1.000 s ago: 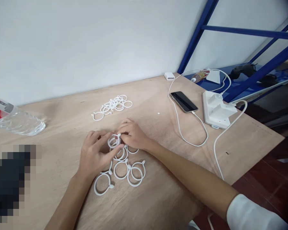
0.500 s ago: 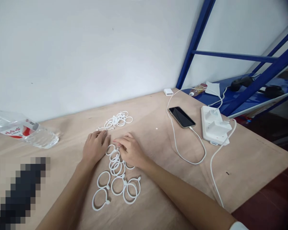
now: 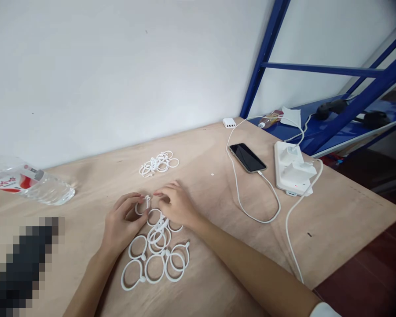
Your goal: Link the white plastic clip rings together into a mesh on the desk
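Observation:
Several white plastic rings (image 3: 156, 255) lie linked in a loose chain on the wooden table (image 3: 218, 264) in front of me. My left hand (image 3: 122, 222) is closed on one white ring (image 3: 141, 206), held just above the near end of the chain. My right hand (image 3: 174, 203) rests beside it with fingers curled, its fingertips touching the top rings of the chain. Farther back lies a small heap of loose white rings (image 3: 159, 163).
A clear plastic water bottle (image 3: 29, 185) lies at the left. A black phone (image 3: 247, 157) on a white cable (image 3: 251, 207) and a white power strip (image 3: 292, 169) sit at the right. A blue metal rack (image 3: 317, 70) stands behind. A pixelated dark patch covers the lower left.
My left hand reached out to the far heap and came back holding a ring. The right hand stayed on the chain. The camera view shifted a little.

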`<state>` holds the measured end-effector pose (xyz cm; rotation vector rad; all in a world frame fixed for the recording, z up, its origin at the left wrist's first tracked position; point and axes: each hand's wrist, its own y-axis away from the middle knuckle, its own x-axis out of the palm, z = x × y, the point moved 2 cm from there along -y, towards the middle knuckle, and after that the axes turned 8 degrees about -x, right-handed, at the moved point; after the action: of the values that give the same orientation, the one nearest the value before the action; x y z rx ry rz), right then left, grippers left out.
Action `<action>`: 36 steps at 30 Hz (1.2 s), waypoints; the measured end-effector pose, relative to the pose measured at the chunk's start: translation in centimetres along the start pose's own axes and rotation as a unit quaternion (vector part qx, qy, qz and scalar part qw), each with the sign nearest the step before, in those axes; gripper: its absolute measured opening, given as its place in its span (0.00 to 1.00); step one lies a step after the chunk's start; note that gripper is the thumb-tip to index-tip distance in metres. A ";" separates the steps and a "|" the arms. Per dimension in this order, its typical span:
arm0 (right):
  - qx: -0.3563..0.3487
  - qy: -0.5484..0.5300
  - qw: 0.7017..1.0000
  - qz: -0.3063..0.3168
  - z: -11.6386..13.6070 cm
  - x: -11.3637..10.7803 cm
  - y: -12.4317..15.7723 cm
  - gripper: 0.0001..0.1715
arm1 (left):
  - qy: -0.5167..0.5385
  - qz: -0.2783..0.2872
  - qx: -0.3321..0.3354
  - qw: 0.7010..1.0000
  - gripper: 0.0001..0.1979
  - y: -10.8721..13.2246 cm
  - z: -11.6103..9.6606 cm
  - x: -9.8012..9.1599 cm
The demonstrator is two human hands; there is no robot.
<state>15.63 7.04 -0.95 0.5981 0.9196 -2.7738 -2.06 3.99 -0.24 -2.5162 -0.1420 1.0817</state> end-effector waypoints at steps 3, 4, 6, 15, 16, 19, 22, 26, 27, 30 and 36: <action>0.036 -0.024 0.999 -0.030 -0.5 -0.2 -0.2 0.15 | 0.028 -0.006 0.010 1.000 0.09 0.4 -0.5 0.0; 0.037 -0.025 0.999 -0.030 -0.6 -0.3 -0.3 0.15 | 0.011 -0.017 0.030 0.999 0.10 0.4 -0.7 0.0; 0.017 -0.026 1.000 -0.003 -0.6 -0.2 -0.3 0.16 | -0.038 -0.039 0.091 0.994 0.11 0.4 -1.1 -0.1; -0.027 -0.022 0.998 0.058 0.0 0.2 -0.2 0.08 | -0.043 -0.057 0.165 0.984 0.17 0.9 -1.9 0.1; -0.019 -0.028 0.998 0.055 -0.1 0.1 -0.2 0.08 | -0.044 -0.053 0.159 0.985 0.17 1.0 -2.0 0.1; -0.009 -0.038 0.998 0.051 0.0 0.0 -0.1 0.09 | -0.044 -0.042 0.136 0.989 0.17 1.0 -2.0 0.2; -0.023 -0.043 0.997 0.053 0.2 0.0 0.0 0.15 | -0.039 -0.039 0.120 0.991 0.19 0.9 -1.7 0.3; -0.034 -0.051 0.997 0.041 0.3 -0.1 -0.1 0.15 | -0.035 -0.032 0.116 0.992 0.21 0.9 -1.4 0.4; -0.033 -0.053 0.997 0.038 0.3 -0.1 -0.1 0.14 | -0.034 -0.029 0.118 0.992 0.21 0.9 -1.4 0.4; -0.016 -0.067 0.997 0.029 0.1 -0.1 -0.1 0.12 | -0.036 -0.029 0.124 0.991 0.21 0.8 -1.3 0.4; -0.004 -0.074 0.997 0.018 0.1 -0.3 -0.2 0.09 | -0.051 -0.034 0.137 0.989 0.21 0.7 -0.8 0.5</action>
<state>15.86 7.11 -0.63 0.3973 0.8790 -2.7366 -1.18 3.20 -0.35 -2.1994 -0.0986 1.1203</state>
